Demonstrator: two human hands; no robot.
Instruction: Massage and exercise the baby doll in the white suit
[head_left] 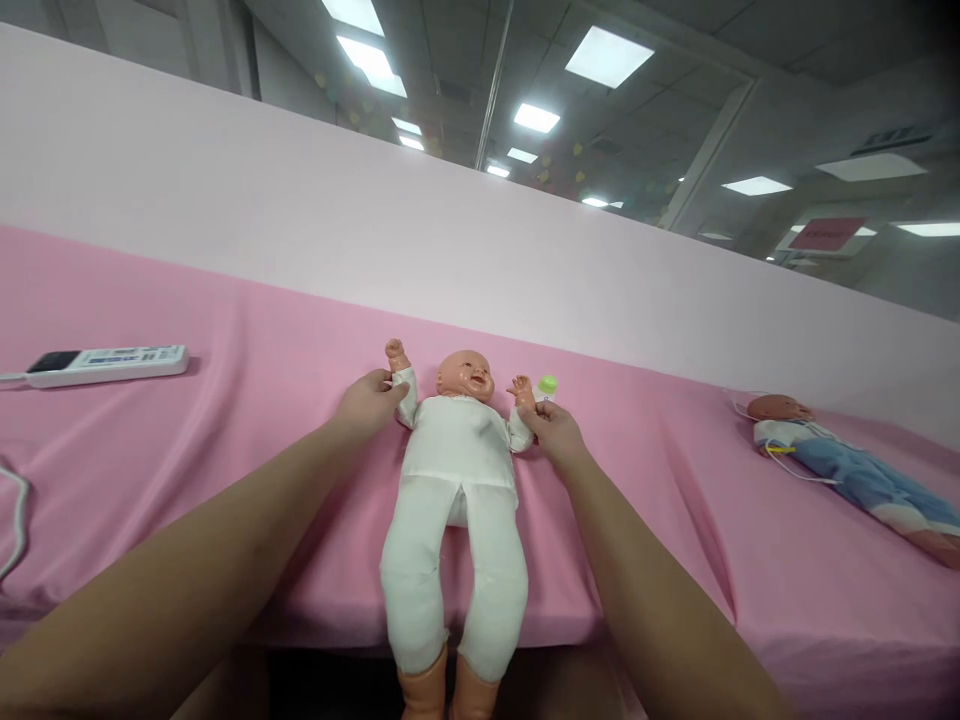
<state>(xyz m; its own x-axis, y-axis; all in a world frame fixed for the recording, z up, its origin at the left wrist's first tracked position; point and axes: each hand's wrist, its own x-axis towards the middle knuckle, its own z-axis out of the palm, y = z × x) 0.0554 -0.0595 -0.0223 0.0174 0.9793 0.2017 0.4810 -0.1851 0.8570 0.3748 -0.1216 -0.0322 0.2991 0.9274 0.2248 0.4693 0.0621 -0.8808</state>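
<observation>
Gripping both white sleeves of a plastic baby doll in a white romper (457,470), left hand (367,403) and right hand (555,430) close around its wrists; a green-capped bottle (547,386) sits just beyond the right fingers

We see through a single head-worn camera, standing at the near edge of the pink cloth-covered bed (225,400) and looking forward and slightly down across it toward the pale pink wall (300,210). It sits close, tilted, with ceiling lights above the wall.
</observation>
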